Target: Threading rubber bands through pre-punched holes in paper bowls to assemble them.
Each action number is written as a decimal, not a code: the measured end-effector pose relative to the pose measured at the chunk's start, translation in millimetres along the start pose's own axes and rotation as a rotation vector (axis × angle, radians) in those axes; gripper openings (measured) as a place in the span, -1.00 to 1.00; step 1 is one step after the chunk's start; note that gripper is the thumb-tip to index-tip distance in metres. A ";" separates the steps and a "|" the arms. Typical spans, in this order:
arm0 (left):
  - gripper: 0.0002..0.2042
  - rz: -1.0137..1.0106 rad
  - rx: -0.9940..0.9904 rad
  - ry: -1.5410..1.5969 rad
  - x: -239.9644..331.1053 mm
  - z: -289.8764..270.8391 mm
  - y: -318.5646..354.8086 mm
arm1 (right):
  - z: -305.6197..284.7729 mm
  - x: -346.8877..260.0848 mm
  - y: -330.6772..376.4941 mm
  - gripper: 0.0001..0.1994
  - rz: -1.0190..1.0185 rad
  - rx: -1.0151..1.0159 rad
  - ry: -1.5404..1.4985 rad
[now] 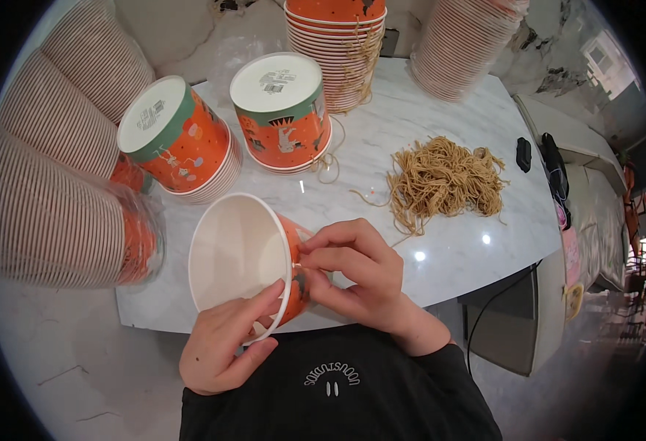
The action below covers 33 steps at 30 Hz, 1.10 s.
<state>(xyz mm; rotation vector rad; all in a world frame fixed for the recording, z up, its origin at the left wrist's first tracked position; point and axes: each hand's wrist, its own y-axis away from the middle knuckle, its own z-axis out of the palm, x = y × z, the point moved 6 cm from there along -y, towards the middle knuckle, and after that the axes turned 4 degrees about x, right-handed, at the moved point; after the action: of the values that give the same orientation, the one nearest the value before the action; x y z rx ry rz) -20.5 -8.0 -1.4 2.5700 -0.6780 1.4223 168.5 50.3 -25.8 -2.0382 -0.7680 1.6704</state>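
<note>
The orange paper bucket (246, 257) is being held tilted over the near edge of the marble table (426, 110), its white inside being turned to the left. Its lower rim is being grasped by the left hand (224, 345). The rim at the right is being pinched by the right hand (356, 275), fingers closed. Between the hands and the pile of tan strings (444, 180), open marble is being left. 2 upturned bucket stacks (282, 110) are standing behind, well apart from the far edge.
</note>
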 end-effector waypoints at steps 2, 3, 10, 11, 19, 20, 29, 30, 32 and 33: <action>-0.28 0.008 -0.018 0.037 1.9 1.8 -1.2 | -0.7 -1.5 -0.5 -0.79 -0.012 0.002 0.018; -0.28 0.009 -0.019 0.039 1.5 3.8 -1.0 | -1.1 -2.4 -0.6 -0.78 -0.024 0.004 0.035; -0.21 0.031 0.014 0.076 1.8 7.4 -1.1 | -1.4 -2.8 2.1 -0.76 -0.035 0.007 0.059; -0.21 0.052 0.012 0.060 2.8 8.0 -2.0 | -1.7 -2.4 2.5 -0.76 -0.036 0.008 0.068; -0.23 0.016 -0.053 0.026 4.7 12.3 -7.6 | -6.0 -0.2 5.1 -0.75 -0.022 0.020 0.118; -0.23 0.009 -0.052 0.019 6.1 13.3 -8.3 | -7.5 1.4 5.5 -0.75 0.000 0.026 0.111; -0.27 -0.052 -0.138 -0.125 13.4 26.5 -21.6 | -17.7 11.1 10.9 -0.77 0.032 0.055 0.137; -0.27 -0.056 -0.132 -0.123 13.8 27.7 -24.2 | -18.9 14.0 11.1 -0.78 0.045 0.055 0.122; -0.28 0.026 -0.142 -0.212 18.5 31.6 -28.8 | -21.3 20.4 13.3 -0.78 0.089 0.023 0.093; -0.28 0.022 -0.135 -0.213 19.3 31.5 -30.5 | -20.5 24.5 14.7 -0.79 0.135 -0.003 0.066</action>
<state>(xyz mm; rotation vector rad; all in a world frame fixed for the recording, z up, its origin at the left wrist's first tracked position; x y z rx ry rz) 26.1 2.9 0.5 2.6361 -0.8034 1.0769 194.4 55.3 -49.2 -2.1790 -0.6228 1.6640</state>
